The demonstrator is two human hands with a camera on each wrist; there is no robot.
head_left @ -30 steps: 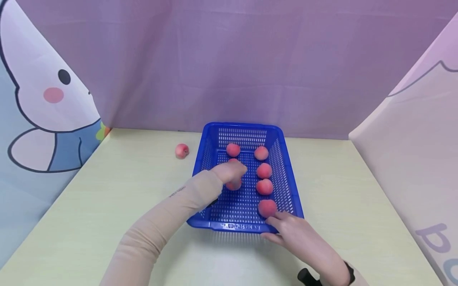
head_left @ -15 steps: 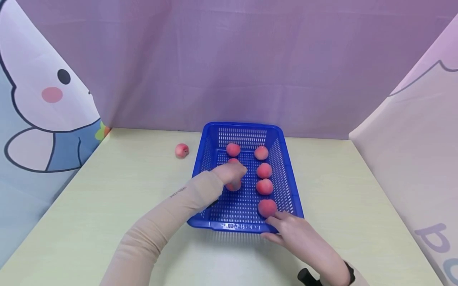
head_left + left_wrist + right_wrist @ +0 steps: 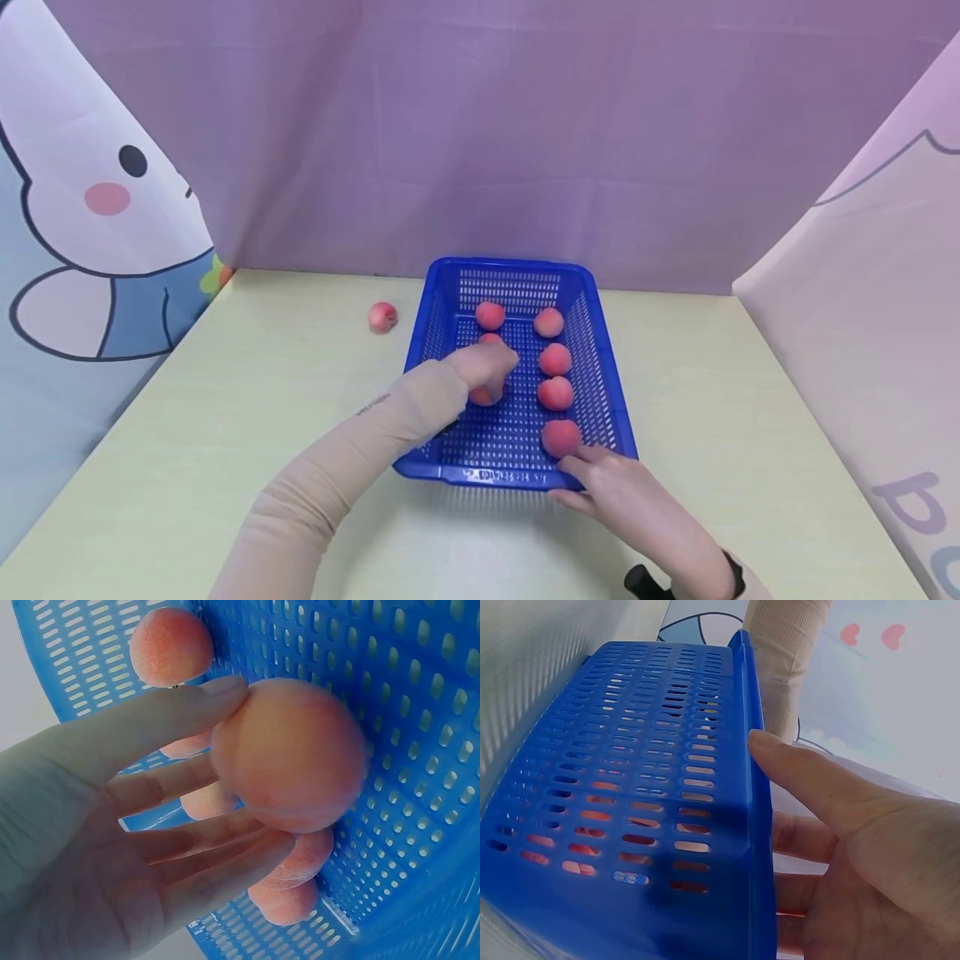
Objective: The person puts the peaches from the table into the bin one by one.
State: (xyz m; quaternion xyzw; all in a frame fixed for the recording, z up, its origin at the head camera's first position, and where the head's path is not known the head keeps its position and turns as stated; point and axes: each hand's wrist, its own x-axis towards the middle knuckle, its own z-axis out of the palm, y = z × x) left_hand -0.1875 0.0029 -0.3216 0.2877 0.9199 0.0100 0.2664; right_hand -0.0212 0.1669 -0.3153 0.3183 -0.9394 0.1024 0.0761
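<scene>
A blue plastic basket (image 3: 517, 477) with slotted walls stands on the table, several peaches inside. My left hand (image 3: 483, 364) reaches over its left side and holds a peach (image 3: 292, 754) between thumb and fingers, low over the basket floor. Just beyond that hand, another peach (image 3: 491, 338) is partly hidden; one more peach (image 3: 491, 315) lies by the far wall. Along the right wall several peaches form a row, the nearest peach (image 3: 561, 437) beside my right fingers. My right hand (image 3: 611, 483) grips the near right corner of the rim, thumb outside and fingers inside.
A lone peach (image 3: 382, 317) lies on the pale table (image 3: 690, 400), left of the basket. A purple cloth (image 3: 525, 142) hangs behind the table. Printed cloths with cartoon figures (image 3: 112, 217) line the sides.
The peach in my left hand has shifted slightly toward the near end of the basket. My right hand keeps its place on the rim.
</scene>
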